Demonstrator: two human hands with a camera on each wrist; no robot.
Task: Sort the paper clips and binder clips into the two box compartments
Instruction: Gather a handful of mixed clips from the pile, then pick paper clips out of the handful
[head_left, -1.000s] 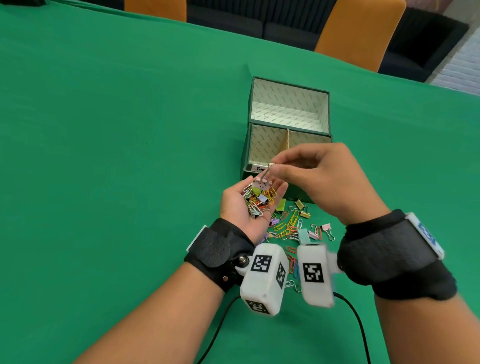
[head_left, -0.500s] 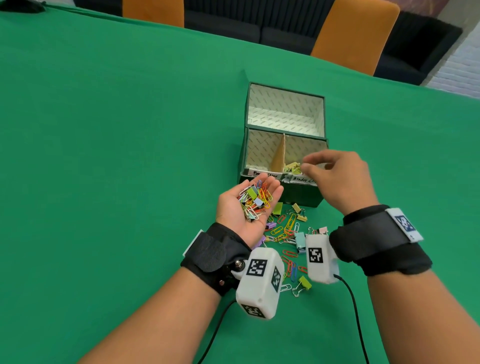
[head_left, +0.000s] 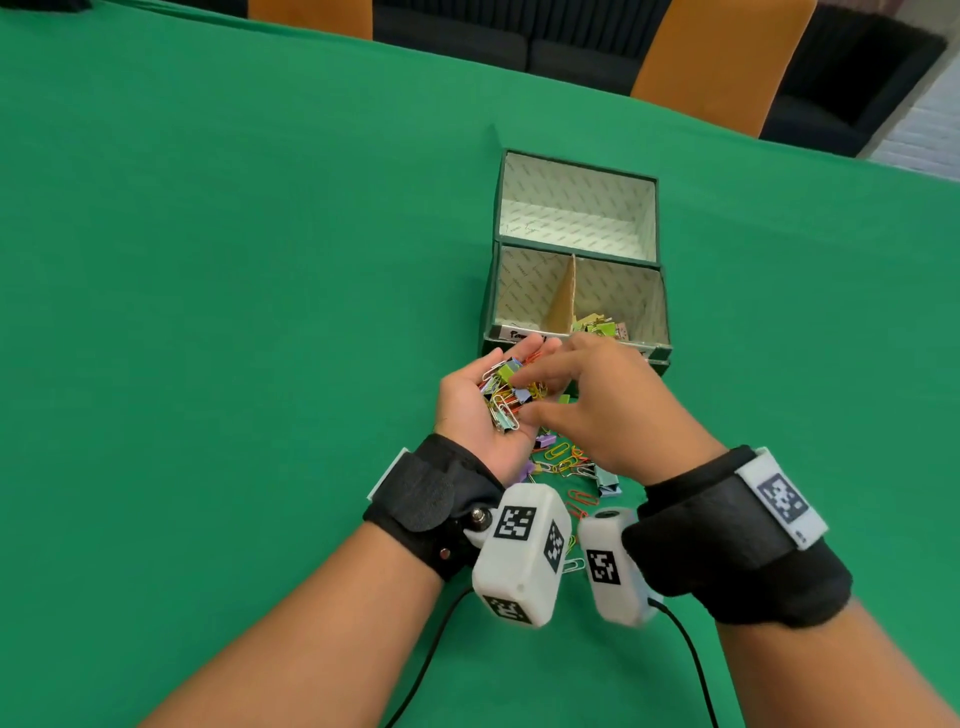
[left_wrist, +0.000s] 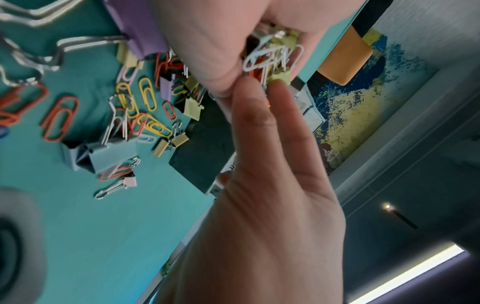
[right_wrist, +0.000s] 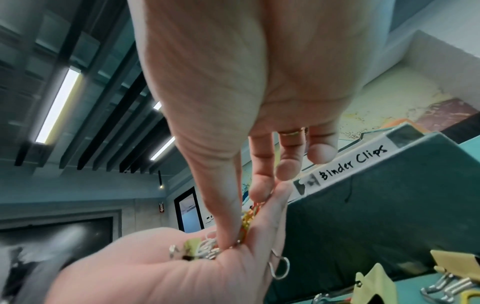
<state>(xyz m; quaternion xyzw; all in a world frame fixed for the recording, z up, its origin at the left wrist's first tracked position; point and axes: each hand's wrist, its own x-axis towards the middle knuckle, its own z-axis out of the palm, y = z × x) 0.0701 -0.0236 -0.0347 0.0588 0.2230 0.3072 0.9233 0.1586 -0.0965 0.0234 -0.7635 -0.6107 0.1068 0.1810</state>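
Head view: left hand (head_left: 480, 410) palm up, cupped round mixed heap of coloured paper clips and binder clips (head_left: 506, 392), beside near wall of dark green two-compartment cardboard box (head_left: 576, 291). Right hand (head_left: 602, 410) over heap, thumb and forefinger dipping in; grip unclear.

Left wrist view: right fingers (left_wrist: 262, 127) meet heap; long axes jumbled.

Right wrist view: thumb tip buried among clips in left palm (right_wrist: 166, 267); box label reads "Binder Clips".
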